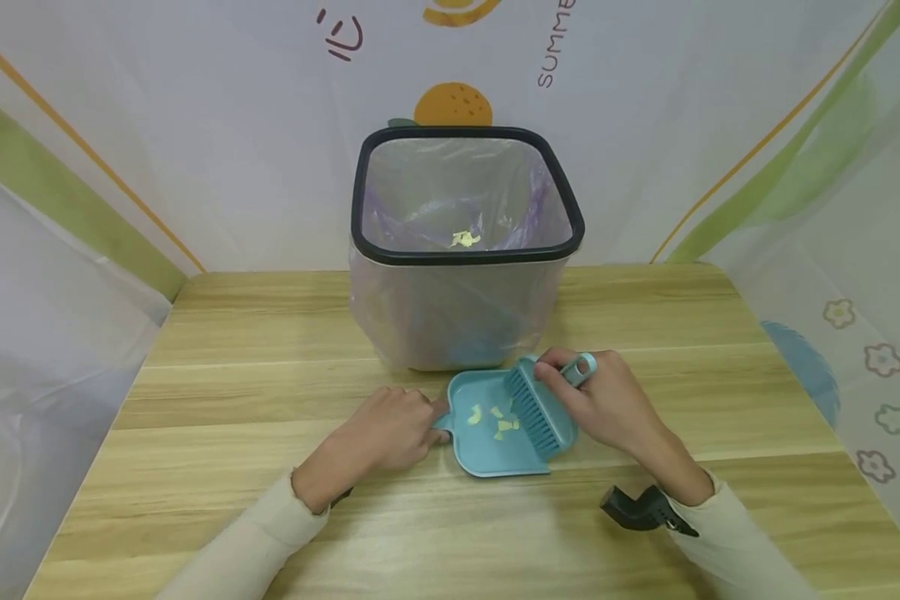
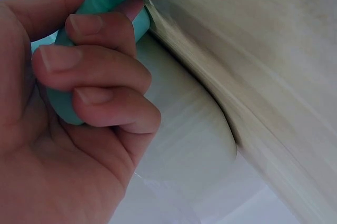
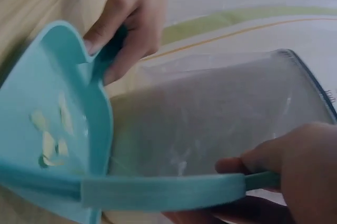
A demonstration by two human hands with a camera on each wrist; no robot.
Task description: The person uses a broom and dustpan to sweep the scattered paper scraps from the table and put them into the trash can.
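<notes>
My left hand [image 1: 393, 427] grips the handle of a light-blue dustpan [image 1: 487, 460] that lies on the wooden table; in the left wrist view its fingers curl round the handle [image 2: 66, 108]. Several pale yellow scraps [image 1: 506, 426] lie in the pan. With my right hand [image 1: 607, 400] I hold a small blue hand brush [image 1: 553, 408] by its handle. Its bristles reach over the open right side of the pan, beside the scraps. The right wrist view shows the brush [image 3: 163, 192] edge-on in front of the dustpan [image 3: 58, 71].
Just behind the dustpan stands a bin [image 1: 457, 308] with a black rim and a clear liner; a few yellow scraps [image 1: 465, 239] are inside. Printed white curtains [image 1: 255, 125] hang behind and on both sides of the table [image 1: 232, 375]. A black strap device [image 1: 645, 510] sits on the right wrist.
</notes>
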